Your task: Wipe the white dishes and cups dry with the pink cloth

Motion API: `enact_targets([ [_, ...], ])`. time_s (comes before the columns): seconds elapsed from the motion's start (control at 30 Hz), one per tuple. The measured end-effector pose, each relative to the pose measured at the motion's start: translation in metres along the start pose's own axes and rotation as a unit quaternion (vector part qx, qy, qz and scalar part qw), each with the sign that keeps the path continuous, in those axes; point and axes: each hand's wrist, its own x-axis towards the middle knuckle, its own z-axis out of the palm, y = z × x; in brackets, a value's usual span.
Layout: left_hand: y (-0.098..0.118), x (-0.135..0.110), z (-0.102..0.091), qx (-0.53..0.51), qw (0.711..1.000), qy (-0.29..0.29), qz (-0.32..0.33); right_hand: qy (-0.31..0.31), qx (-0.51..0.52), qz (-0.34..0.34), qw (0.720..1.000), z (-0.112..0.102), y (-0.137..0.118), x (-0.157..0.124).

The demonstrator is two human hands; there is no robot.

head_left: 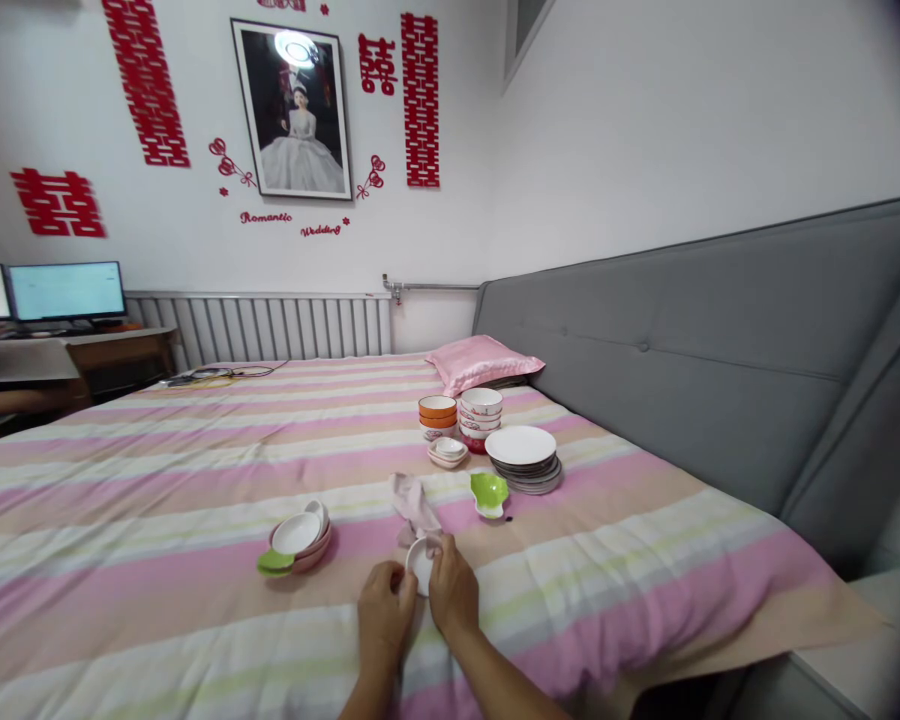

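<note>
Between my hands is a small white dish (418,568), tilted on its edge just above the bed. My left hand (385,612) is closed, its thumb and finger pinching the dish's left rim. On the other side my right hand (454,590) closes on the dish and on an end of a pale pinkish cloth (414,505), which trails away over the bedspread. Its fingertips are partly hidden behind the dish. A green leaf-shaped dish (489,493) lies to the right. To the left sits a stack of pink and white small bowls (298,535) with a green-ended piece.
Behind the hands stand stacked orange bowls (437,410), patterned white bowls (481,405), small nested dishes (448,450) and a pile of plates (523,447). A pink pillow (484,362) lies by the grey headboard (682,340). Cables (221,375) lie at the far left; a person's arm shows beside a desk.
</note>
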Motion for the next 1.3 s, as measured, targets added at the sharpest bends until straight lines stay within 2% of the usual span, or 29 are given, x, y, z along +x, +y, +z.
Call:
enact_targets([
  [0.83,0.001,0.005,0.005,-0.005,1.000,-0.004,-0.018,-0.010,-0.005,0.004,1.000,0.006,0.003,0.006],
  [1.1,0.001,0.009,0.009,-0.019,0.999,-0.024,-0.039,-0.025,0.020,0.014,0.999,0.005,0.003,0.012],
  [1.3,0.009,0.010,0.006,-0.014,0.997,-0.067,-0.031,-0.023,0.048,0.029,0.998,0.003,0.006,0.013],
])
